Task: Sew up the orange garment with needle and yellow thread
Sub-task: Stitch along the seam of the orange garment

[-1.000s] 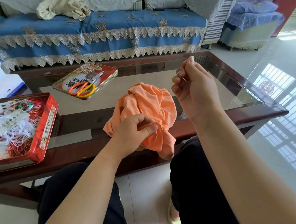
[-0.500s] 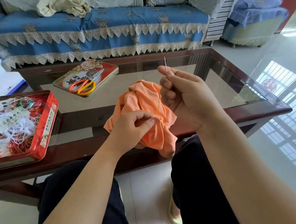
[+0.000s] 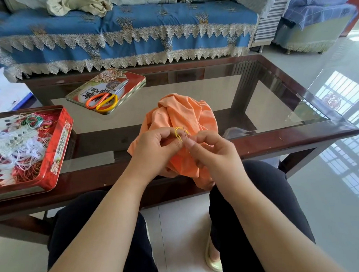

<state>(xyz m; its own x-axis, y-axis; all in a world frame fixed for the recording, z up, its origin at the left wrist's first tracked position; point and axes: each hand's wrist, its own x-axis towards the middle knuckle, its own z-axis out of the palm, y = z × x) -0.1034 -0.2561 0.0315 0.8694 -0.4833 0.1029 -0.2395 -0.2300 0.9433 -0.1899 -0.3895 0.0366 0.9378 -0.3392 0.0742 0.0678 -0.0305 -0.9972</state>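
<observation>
The orange garment [image 3: 179,117] lies bunched on the near edge of the glass-topped table [image 3: 256,102], part of it hanging over the front. My left hand [image 3: 154,147] pinches a fold of the garment. My right hand [image 3: 212,152] pinches the thin needle [image 3: 184,129], whose tip points up just above my fingertips. A small loop of yellow thread [image 3: 178,132] sits between the two hands against the cloth. Both hands meet at the garment's front.
An open red tin [image 3: 58,150] full of tangled threads stands at the left. Its lid [image 3: 134,80] lies further back with orange-and-yellow scissors [image 3: 102,100] on it. A blue sofa [image 3: 127,30] stands behind the table. My knees are under the table's front edge.
My right hand came down from its raised position to the garment, bringing the needle to the left hand. The yellow thread now forms a loop at the cloth.
</observation>
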